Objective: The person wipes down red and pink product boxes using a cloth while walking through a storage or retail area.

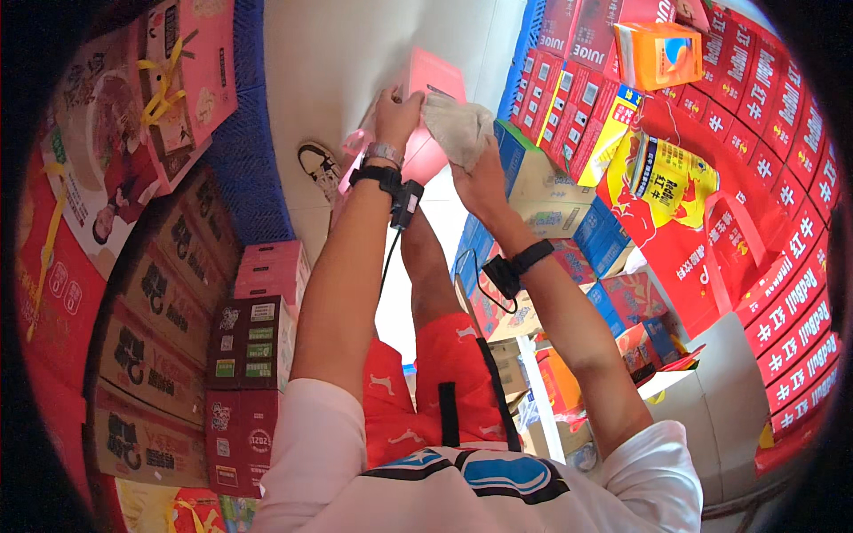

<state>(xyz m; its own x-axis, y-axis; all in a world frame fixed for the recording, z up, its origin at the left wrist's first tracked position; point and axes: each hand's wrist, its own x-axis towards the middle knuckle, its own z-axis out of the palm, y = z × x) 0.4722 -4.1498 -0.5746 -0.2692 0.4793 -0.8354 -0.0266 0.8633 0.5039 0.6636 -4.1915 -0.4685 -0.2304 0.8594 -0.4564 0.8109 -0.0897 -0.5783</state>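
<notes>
A pink carton with a pink ribbon handle is held out in front of me, above the pale floor. At its left edge my left hand is closed on the carton, thumb toward the near side. My right hand grips a crumpled grey-beige cloth, which lies against the carton's right side. The fingers of that hand are partly hidden by the cloth. Each wrist carries a black strapped device, and a metal watch is on the left one.
Brown cartons and dark red boxes are stacked at left, beside a blue plastic crate. On the right stand red drink cases, a red gift bag and an orange box. My shoe rests on the tiled floor.
</notes>
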